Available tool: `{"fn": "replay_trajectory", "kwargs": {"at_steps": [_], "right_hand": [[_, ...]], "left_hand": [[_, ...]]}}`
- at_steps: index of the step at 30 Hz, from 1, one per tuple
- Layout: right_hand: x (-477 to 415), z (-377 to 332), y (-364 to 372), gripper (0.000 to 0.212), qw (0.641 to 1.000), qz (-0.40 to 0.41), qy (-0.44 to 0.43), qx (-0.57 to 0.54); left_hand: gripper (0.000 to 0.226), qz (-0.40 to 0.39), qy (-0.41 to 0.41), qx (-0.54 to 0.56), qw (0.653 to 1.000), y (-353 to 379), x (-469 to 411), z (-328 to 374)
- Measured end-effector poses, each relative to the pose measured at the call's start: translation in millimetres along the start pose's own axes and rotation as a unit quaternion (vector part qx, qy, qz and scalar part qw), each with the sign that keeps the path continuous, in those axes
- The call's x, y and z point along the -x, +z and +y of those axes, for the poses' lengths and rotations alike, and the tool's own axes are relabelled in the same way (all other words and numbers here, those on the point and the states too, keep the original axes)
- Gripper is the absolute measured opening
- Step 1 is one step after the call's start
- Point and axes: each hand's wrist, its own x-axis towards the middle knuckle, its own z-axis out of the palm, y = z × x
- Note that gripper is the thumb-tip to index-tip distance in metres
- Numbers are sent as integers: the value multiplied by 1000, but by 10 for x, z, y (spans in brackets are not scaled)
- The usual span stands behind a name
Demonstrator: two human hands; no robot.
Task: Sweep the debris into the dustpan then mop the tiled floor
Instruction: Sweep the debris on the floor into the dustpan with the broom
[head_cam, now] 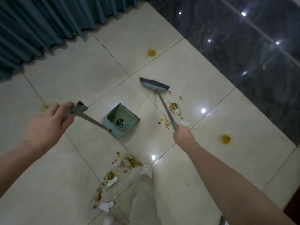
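Nearest, a trail of debris [128, 161] lies just beside the white shoe [146, 170]; one step could scatter it. The left hand [50, 122] grips the dustpan handle [90, 120], and the right hand [182, 132] is wrapped round the broom handle [164, 104]. The dustpan [129, 114] sits between them (little in it yet). With the broom head [153, 85] beyond a second pile [174, 108], a fast pull may flick crumbs past the pan. Farther off, a yellow spill [151, 52] could foul the bristles.

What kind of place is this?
Most likely an indoor room in a home, though a hotel or office is possible. Clues: glossy cream floor tiles, a teal curtain hanging to the floor, and dark polished stone along one side reflecting lights. The broom and dustpan fit household cleaning.
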Motion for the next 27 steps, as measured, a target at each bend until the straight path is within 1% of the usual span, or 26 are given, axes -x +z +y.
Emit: {"fn": "replay_trajectory", "kwargs": {"at_steps": [2, 6, 9, 11, 13, 15, 17, 21, 25, 27], "right_hand": [[275, 189, 97, 32, 1000, -17, 15, 15], [860, 552, 238, 31, 997, -52, 42, 37], [1253, 709, 307, 33, 996, -60, 49, 39], [1461, 763, 300, 36, 997, -53, 37, 37], [1599, 810, 213, 40, 999, -30, 31, 0], [1649, 847, 101, 40, 998, 6, 35, -47], [1622, 846, -2, 39, 996, 33, 40, -79], [1314, 731, -256, 35, 989, 80, 35, -122], [620, 572, -604, 37, 983, 116, 50, -135], [231, 512, -768, 37, 981, 127, 63, -131]], "left_hand": [[37, 5, 4, 8, 1000, -66, 1, 68], [33, 23, 28, 42, 998, -198, 64, 183], [33, 14, 30, 32, 999, -278, 153, 156], [35, 9, 39, 25, 999, -300, 225, 93], [39, 6, 49, 31, 998, -286, 276, -1], [41, 8, 48, 37, 998, -245, 277, -113], [43, 4, 49, 37, 998, -191, 243, -199], [47, -33, 50, 20, 998, -115, 213, -212], [39, 8, 62, 37, 997, -159, 170, 105], [39, 17, 67, 36, 997, -198, 139, 290]]}}
